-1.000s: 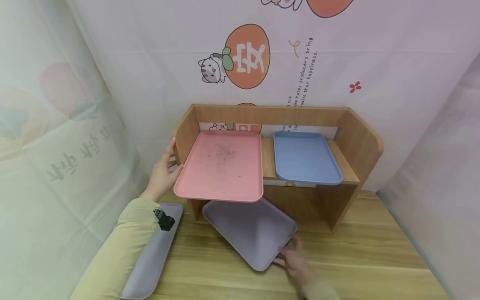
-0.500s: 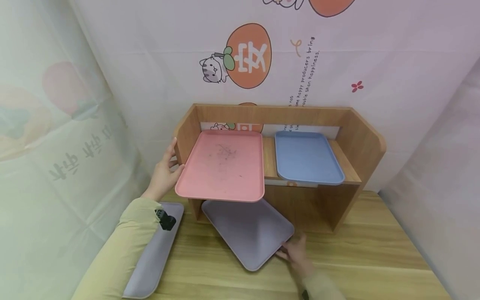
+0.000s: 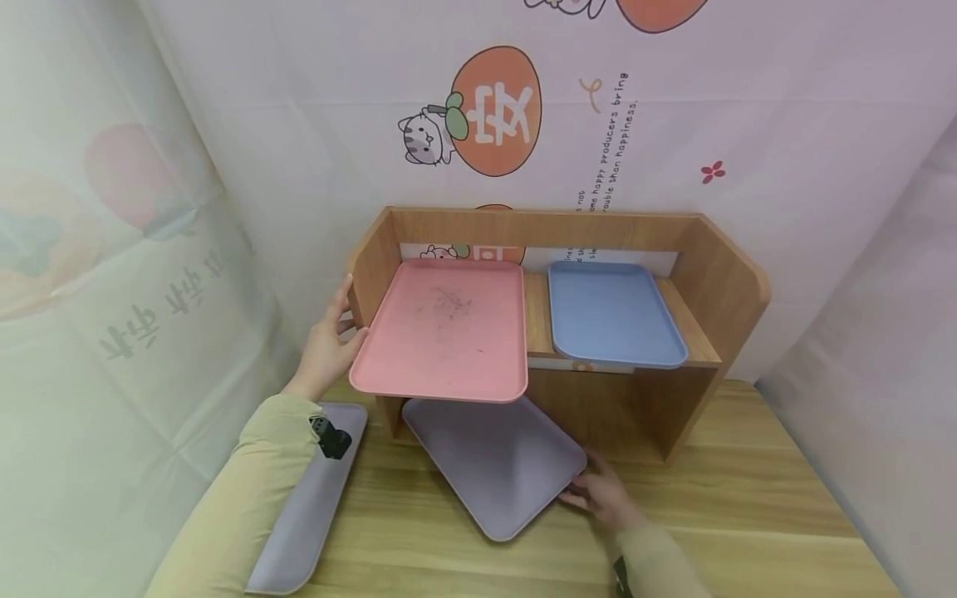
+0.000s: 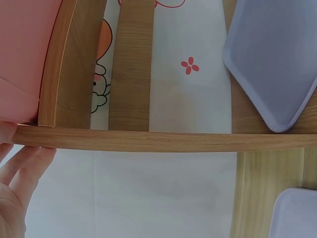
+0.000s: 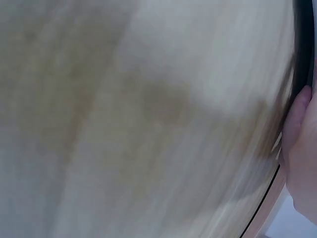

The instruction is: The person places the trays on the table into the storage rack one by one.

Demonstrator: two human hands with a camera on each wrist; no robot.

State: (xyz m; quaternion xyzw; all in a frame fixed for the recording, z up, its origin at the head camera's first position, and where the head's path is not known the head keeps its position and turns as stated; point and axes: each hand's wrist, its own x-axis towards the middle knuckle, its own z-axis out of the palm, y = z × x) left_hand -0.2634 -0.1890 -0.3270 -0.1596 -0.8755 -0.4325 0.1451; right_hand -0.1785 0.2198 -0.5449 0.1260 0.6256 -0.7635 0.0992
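A small wooden shelf (image 3: pixel 546 231) stands against the back curtain. My left hand (image 3: pixel 329 349) holds its left side panel, with the thumb at the front edge and the fingers along the outside; the left wrist view shows the fingers (image 4: pixel 32 168) against the wood. A pink tray (image 3: pixel 449 332) lies on the upper board beside that hand and juts out over the front. Below it, a purple-grey tray (image 3: pixel 493 465) is partly inside the lower compartment, turned askew, its back part hidden. My right hand (image 3: pixel 601 494) grips its front right corner. The right wrist view is blurred.
A blue tray (image 3: pixel 616 316) lies on the upper board at the right. Another purple-grey tray (image 3: pixel 306 515) rests on the wooden table (image 3: pixel 748 498) at the left, partly under my left forearm. Curtains (image 3: pixel 112 415) hang at both sides and behind.
The purple-grey tray has shifted slightly left. My right hand has moved a little right and changed its hold around the tray's corner. The left hand stays on the shelf.
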